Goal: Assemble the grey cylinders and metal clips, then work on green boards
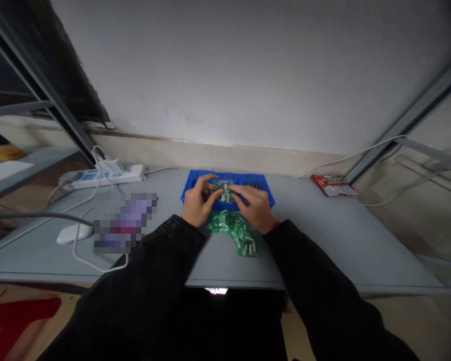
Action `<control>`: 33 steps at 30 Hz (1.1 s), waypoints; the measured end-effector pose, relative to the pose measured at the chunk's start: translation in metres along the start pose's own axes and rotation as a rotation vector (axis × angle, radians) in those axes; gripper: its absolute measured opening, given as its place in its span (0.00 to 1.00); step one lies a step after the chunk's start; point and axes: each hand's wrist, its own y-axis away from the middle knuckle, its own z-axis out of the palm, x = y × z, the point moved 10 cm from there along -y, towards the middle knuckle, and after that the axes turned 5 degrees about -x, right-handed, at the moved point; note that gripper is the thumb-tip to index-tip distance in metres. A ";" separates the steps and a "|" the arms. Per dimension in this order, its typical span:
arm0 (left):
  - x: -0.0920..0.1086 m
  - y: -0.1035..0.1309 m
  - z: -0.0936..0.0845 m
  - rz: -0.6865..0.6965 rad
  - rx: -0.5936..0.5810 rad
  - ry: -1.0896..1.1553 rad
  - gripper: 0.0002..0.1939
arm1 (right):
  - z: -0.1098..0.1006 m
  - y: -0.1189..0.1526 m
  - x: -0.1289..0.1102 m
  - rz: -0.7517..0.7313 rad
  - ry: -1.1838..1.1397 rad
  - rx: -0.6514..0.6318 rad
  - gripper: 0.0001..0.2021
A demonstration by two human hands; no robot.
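Observation:
Between both hands is a small clear plastic bag [227, 195] with little white pieces in it. My left hand [196, 203] pinches its left side with thumb and fingers. On the right side, my right hand [257, 206] grips it with fingertips. The bag is over a row of blue bins [267, 186], whose right compartment shows small dark pieces; my hands hide much of the rest. Just below the hands, green-tinted plastic bags [225, 220] lie on the table, the nearer one [246, 243] with white pieces showing.
At the left of the grey table [323, 245] are a white power strip [131, 174] with cables, a blurred-out flat object [128, 220] and a white rounded device [74, 232]. A red packet [332, 185] lies at the back right. A wall rises behind; metal posts flank the table.

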 end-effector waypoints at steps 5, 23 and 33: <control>0.016 0.000 0.002 0.088 -0.041 -0.034 0.11 | -0.001 0.000 0.000 0.002 0.012 0.006 0.11; 0.030 0.002 0.003 0.250 -0.048 -0.078 0.08 | -0.001 -0.004 0.005 0.098 -0.120 -0.027 0.07; 0.033 0.002 0.007 0.284 -0.076 -0.055 0.07 | 0.007 -0.001 0.009 0.078 -0.114 -0.057 0.04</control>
